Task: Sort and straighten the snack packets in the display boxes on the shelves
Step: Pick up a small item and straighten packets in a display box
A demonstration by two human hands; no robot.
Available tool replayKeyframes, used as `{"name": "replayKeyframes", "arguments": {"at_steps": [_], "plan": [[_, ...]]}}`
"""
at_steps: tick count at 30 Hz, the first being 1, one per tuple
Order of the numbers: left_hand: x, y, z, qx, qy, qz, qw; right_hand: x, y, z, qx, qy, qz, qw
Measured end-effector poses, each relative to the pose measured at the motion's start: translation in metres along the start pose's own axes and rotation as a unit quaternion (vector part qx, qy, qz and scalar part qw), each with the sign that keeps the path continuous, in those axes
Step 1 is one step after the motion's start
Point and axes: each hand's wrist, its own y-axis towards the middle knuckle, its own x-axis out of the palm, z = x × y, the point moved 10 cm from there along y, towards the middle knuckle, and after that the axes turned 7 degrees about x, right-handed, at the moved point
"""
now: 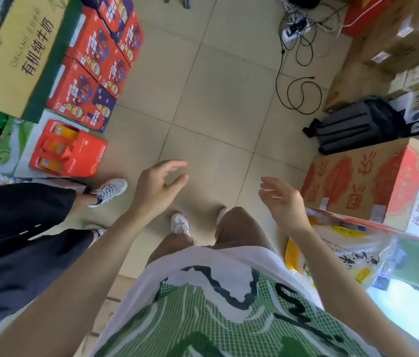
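Beige floor tiles point(216, 99) fill the centre, seen from above a person standing in a green-and-white shirt point(216, 305).

Left hand point(157, 189): raised over the floor, fingers spread and loosely curved, thumb apart, holding nothing.

Right hand point(283, 199): raised likewise, fingers relaxed and parted, holding nothing.

Clear-and-yellow wrapped packets point(344, 243) lie beneath a red-edged cardboard flap point(352, 221). They are possibly the snack packets, though blur leaves this unsure. They sit just below and to the right of the right wrist, not touched by the hand, and the left hand is well apart from them.

A red-printed carton point(370, 181) stands behind the packets, with a black bag point(357, 124) and loose black cables point(301, 91) beyond it.

On the left are red drink cartons point(92, 73), a yellow carton point(15, 55) and a second person in black shorts point(18, 215).
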Motion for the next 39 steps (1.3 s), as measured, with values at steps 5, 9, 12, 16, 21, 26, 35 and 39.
{"name": "replayKeyframes", "arguments": {"at_steps": [5,9,12,16,21,26,35,39], "plan": [[0.007,0.06,0.009,-0.002,0.012,-0.022,1.0,-0.015,0.043,-0.003,0.053,0.006,0.005,0.999],[0.02,0.109,0.01,-0.039,0.033,-0.026,0.998,-0.032,0.108,-0.027,0.058,0.004,-0.02,0.998],[0.024,0.137,0.013,-0.073,0.023,-0.02,0.997,-0.039,0.154,-0.061,0.036,-0.014,-0.047,0.998],[0.014,0.167,0.011,-0.13,0.013,-0.013,0.991,-0.048,0.209,-0.126,-0.015,-0.028,-0.061,0.998],[-0.018,0.226,0.004,-0.143,0.033,-0.011,0.989,-0.049,0.273,-0.217,-0.074,-0.049,-0.079,0.993],[-0.057,0.319,-0.015,-0.13,0.014,0.004,0.991,-0.044,0.339,-0.281,-0.081,-0.076,-0.084,0.99],[-0.124,0.525,0.021,-0.047,-0.029,-0.018,0.998,-0.073,0.433,-0.33,0.041,-0.076,-0.057,0.995],[-0.147,0.614,0.036,-0.026,-0.026,-0.009,0.999,-0.085,0.484,-0.356,0.058,-0.072,-0.051,0.994]]}}
